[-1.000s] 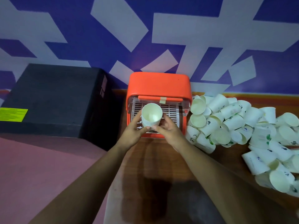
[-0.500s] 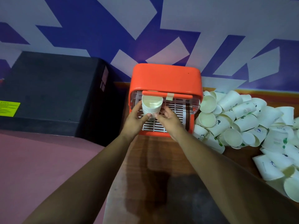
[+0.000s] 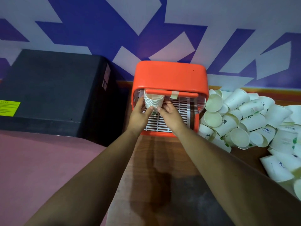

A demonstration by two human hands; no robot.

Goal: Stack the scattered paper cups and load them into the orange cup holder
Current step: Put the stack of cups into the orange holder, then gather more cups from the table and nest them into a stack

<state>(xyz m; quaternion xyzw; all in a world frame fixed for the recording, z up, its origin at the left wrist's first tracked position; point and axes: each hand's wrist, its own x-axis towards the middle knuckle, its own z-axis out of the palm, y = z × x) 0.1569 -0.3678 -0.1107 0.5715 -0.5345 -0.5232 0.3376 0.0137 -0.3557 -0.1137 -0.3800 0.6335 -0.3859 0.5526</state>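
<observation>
Stacked paper cups (image 3: 154, 102) stand at the left end of the orange cup holder (image 3: 169, 75), rims tucked behind its front bar (image 3: 184, 94). The left hand (image 3: 140, 114) and right hand (image 3: 169, 113) pinch the narrow lower end from opposite sides, equally near. The long axis runs from the fingertips up into the holder.

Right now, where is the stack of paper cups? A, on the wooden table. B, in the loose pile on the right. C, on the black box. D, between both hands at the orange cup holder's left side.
D: the left hand and right hand pinch the stack of paper cups at the left of the orange cup holder.
</observation>
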